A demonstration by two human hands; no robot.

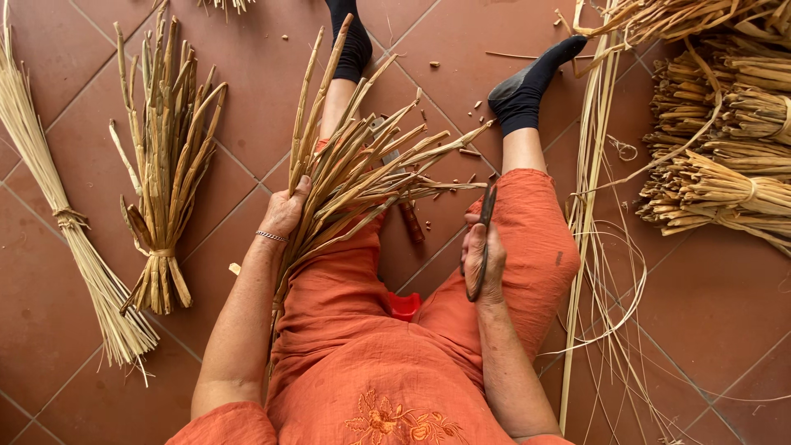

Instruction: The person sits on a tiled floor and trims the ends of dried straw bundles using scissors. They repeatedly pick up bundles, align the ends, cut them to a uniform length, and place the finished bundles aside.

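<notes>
Gripping a fanned bundle of dried reed stalks (pixel 362 165) over the lap, left hand (pixel 284 210) closed round it; right hand (pixel 482 251) clasps dark shears (pixel 482 239). Loose hold risks stalks sliding; blades sit near the thigh

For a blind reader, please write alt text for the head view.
A seated person's left hand grips a fan of dry stalks over the lap, while the right hand holds dark shears. Tied bundles lie on the tiled floor.

Left hand (pixel 284 210) closed in grip (wrist bent), right hand (pixel 482 251) clenched
</notes>
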